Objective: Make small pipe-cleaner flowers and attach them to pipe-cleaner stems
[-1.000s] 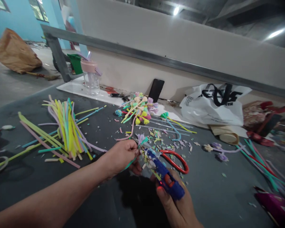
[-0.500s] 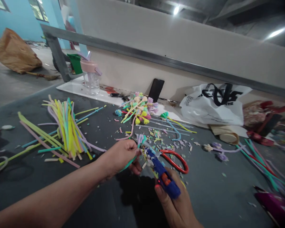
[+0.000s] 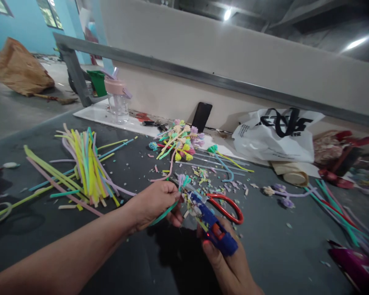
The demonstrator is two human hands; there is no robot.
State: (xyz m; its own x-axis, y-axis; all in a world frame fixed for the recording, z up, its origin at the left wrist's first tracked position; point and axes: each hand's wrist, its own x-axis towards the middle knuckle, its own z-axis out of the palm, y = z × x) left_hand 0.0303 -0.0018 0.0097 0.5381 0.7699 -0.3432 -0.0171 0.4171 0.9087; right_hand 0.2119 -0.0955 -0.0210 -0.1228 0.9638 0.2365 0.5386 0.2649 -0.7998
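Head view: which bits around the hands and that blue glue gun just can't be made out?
All in the head view:
Tip of the glue gun: buried under stuck-on scraps, beside the left hand, which pinches a teal stem.
Wrist of the right hand, which grips the gun: cut off by the bottom edge.
Blades of the red scissors: hidden behind the gun.
The purple object: blurred, cut off by the corner.
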